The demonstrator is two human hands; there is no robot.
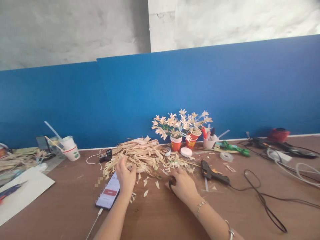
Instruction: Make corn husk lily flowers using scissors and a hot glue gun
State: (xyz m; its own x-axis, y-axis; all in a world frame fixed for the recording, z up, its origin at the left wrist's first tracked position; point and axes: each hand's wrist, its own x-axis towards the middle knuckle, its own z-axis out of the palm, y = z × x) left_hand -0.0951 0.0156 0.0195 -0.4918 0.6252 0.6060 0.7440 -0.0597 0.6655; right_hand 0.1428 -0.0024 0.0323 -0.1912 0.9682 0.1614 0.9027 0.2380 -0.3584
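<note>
My left hand (125, 175) is at the near edge of a pile of dried, straw-coloured husk strips (142, 150). Its thumb and fingers are apart and touch the strips; I see nothing clearly held. Black-handled scissors (172, 185) are in my right hand (184, 186), with the blades pointing up and left toward the pile. Small cut petal-shaped pieces (146, 193) lie scattered on the table between my hands. Beneath my left wrist lies a phone (108, 196) with a lit screen and a white cable.
Behind the pile, husk flowers (172, 123) stand in red paper cups (176, 144). A hot glue gun (213, 173) lies right of my right hand, its black cord (265, 203) looping across the table. Clear tape (226, 156), a white cup (71, 152) and white paper (26, 190) lie around.
</note>
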